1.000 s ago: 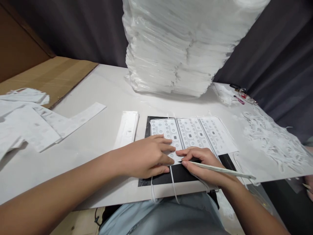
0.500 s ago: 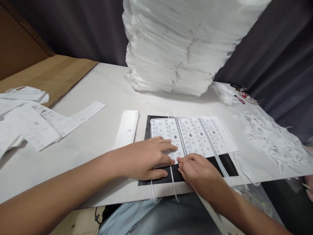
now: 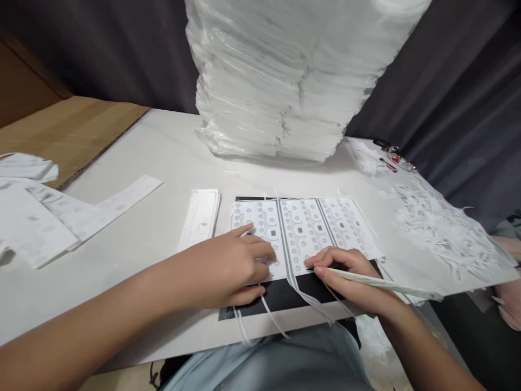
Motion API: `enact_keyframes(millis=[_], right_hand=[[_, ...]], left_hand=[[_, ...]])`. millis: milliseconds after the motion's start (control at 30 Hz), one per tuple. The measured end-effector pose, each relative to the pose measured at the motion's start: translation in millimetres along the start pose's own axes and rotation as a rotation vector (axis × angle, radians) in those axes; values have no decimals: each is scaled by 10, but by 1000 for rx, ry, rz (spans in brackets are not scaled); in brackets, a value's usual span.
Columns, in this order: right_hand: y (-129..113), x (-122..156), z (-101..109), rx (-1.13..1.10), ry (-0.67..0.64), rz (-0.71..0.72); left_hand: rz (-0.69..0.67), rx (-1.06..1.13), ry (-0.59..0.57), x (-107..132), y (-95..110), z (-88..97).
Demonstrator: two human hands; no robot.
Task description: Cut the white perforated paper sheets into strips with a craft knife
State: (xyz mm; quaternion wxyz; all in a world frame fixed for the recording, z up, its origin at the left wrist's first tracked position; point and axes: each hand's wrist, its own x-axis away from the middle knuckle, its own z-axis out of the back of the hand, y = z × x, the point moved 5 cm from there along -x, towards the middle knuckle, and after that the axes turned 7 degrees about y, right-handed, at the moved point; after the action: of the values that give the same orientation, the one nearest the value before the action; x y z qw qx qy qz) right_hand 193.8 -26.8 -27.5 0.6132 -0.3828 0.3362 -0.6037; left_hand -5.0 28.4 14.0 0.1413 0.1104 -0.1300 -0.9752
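Dark draped curtain (image 3: 122, 54) backs a glossy white tabletop (image 3: 163, 141), which bears a flat black rectangular mat (image 3: 280, 296). Side by side on the mat lie white panels printed with grey circles (image 3: 311, 255), leaving a near strip of black uncovered, perhaps so that their pale edges stand out. Flat white ribbon-like cords (image 3: 311, 301) cross the panels and trail over the mat's near edge. The left hand (image 3: 240, 266) reaches over the mat's left end, fingers spread and slightly bent, gripping nothing visible, apparently to steady the panels; whether every fingertip touches cannot be told. Over the mat's near right part, the right hand (image 3: 342, 271) pinches a long, slim, pale tool with a dark tip (image 3: 382, 282) between thumb and fingers, pen-fashion, a hold that seems chosen for fine control at the panels' near edge. Just left of the mat sits a neat pile of narrow white strips (image 3: 199, 217), likely placed for easy reach. Beyond the mat rises a bulky white stack in clear plastic film (image 3: 260, 98); to its right spreads a loose tangle of white cords (image 3: 439, 228), probably set aside to avoid snagging.
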Motion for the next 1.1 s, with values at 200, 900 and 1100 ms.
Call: enact_keyframes(millis=[200,900,1100], right_hand=[[-7,-45,-8,-28,6,29],[-225,171,-225,557,135,644],[-180,180,-14,410,413,561]], left_hand=[[-160,100,-36,-91,165,-217],[-63,185,-133,-71,159,-316],[-15,166,-182,-88,161,-216]])
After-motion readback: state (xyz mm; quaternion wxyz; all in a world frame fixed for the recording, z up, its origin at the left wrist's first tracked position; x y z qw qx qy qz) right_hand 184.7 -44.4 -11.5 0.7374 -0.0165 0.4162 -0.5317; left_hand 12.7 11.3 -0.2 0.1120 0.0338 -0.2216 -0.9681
